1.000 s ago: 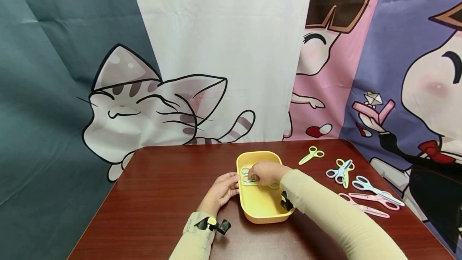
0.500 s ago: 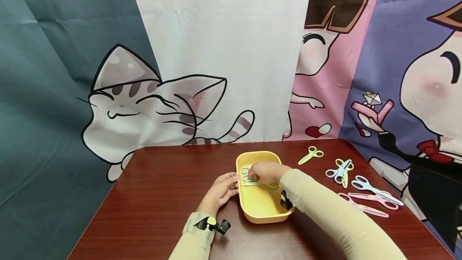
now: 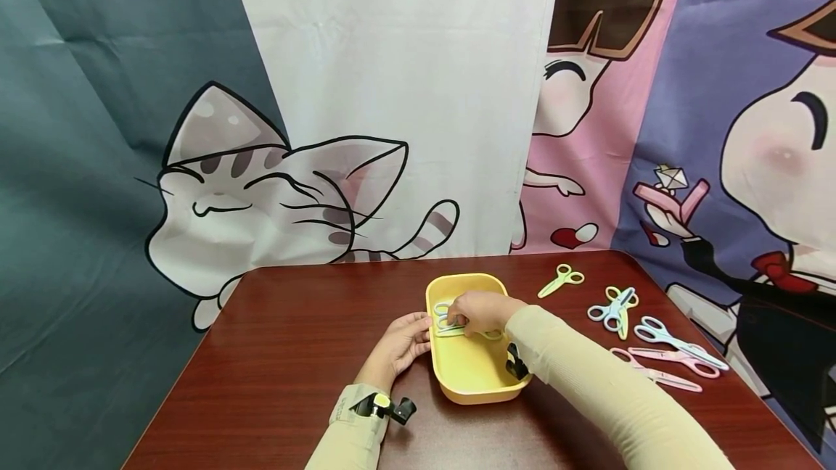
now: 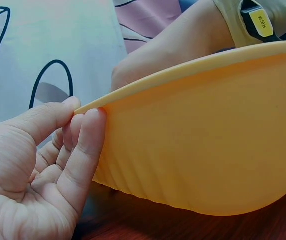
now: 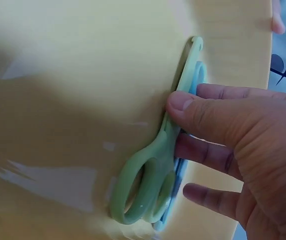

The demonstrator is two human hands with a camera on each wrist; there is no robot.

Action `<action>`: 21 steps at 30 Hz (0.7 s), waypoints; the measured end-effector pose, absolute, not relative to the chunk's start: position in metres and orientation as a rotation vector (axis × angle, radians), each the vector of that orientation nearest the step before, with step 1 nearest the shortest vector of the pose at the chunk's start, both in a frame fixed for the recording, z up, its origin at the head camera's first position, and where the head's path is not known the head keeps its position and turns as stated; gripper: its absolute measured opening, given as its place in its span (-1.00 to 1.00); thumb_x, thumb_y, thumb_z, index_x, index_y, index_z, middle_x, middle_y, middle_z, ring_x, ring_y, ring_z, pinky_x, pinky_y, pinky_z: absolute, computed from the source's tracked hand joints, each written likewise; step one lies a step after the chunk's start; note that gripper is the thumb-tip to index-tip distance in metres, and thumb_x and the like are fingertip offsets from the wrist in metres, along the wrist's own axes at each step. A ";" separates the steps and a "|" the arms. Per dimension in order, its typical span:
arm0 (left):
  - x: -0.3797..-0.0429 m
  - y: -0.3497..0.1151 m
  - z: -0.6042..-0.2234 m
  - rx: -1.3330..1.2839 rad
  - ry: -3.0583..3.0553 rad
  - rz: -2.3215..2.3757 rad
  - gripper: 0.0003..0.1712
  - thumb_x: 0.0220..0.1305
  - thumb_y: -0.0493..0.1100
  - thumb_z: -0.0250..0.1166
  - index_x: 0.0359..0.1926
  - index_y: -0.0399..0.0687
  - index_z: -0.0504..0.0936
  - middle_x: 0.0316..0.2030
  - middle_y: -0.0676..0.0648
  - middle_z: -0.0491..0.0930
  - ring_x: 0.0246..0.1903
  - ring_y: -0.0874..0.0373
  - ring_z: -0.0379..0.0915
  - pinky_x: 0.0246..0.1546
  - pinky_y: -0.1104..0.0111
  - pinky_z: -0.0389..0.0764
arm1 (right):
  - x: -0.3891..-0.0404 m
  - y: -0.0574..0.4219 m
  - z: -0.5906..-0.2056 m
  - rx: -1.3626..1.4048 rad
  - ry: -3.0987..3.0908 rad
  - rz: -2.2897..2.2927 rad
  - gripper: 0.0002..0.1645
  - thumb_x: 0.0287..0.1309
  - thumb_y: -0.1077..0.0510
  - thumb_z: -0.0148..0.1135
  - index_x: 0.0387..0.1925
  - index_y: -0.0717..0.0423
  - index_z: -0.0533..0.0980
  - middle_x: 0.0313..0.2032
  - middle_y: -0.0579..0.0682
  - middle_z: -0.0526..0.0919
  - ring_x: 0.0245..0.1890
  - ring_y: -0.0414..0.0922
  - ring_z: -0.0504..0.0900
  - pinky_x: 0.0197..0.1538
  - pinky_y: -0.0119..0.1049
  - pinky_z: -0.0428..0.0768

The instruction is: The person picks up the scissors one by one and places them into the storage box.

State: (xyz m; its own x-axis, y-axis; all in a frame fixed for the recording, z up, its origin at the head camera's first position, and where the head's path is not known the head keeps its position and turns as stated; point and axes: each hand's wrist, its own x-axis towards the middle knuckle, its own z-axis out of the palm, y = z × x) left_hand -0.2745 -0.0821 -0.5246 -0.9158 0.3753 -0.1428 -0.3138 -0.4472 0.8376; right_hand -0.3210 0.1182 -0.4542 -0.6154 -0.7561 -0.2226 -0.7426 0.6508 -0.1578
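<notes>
A yellow plastic basket (image 3: 480, 372) stands on the brown table, with scissors inside near its far left part. My left hand (image 3: 401, 343) pinches the left rim between thumb and fingers, as the left wrist view shows close up. Inside, my right hand (image 3: 483, 312) pinches a pair of light green scissors (image 5: 145, 185) by the blade part, thumb on the near face and fingers behind. Right against them lie blue scissors (image 5: 201, 73), mostly hidden behind the green pair and the fingers. Pale blue handle loops (image 3: 441, 316) show left of the right hand in the head view.
Right of the basket, several scissors lie on the table (image 3: 313, 354): green scissors (image 3: 555, 283) far back, blue scissors (image 3: 613, 314) over a yellow-green pair, then more blue scissors (image 3: 679, 344) and pink scissors (image 3: 675, 382). A cartoon-printed cloth (image 3: 392, 93) hangs behind.
</notes>
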 end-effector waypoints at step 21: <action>-0.275 -0.081 -0.527 0.082 1.356 2.389 -0.84 0.24 -0.29 0.17 -0.19 -0.26 0.42 -0.48 -0.07 0.55 -0.55 0.24 0.50 -0.52 0.44 0.59 | -0.343 0.201 -0.409 -1.139 2.956 -0.281 -0.72 -0.02 0.25 0.30 -0.19 0.04 0.57 -0.46 -0.21 0.52 -0.44 -0.24 0.47 -0.31 -0.30 0.51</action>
State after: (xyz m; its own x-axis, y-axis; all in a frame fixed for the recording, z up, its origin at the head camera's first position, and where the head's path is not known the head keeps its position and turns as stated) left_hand -0.2747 -0.0811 -0.5275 -0.9219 0.3615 -0.1389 -0.3047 -0.4557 0.8364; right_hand -0.3427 0.2013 -0.4091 -0.7427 -0.6623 0.0990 -0.6691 0.7278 -0.1505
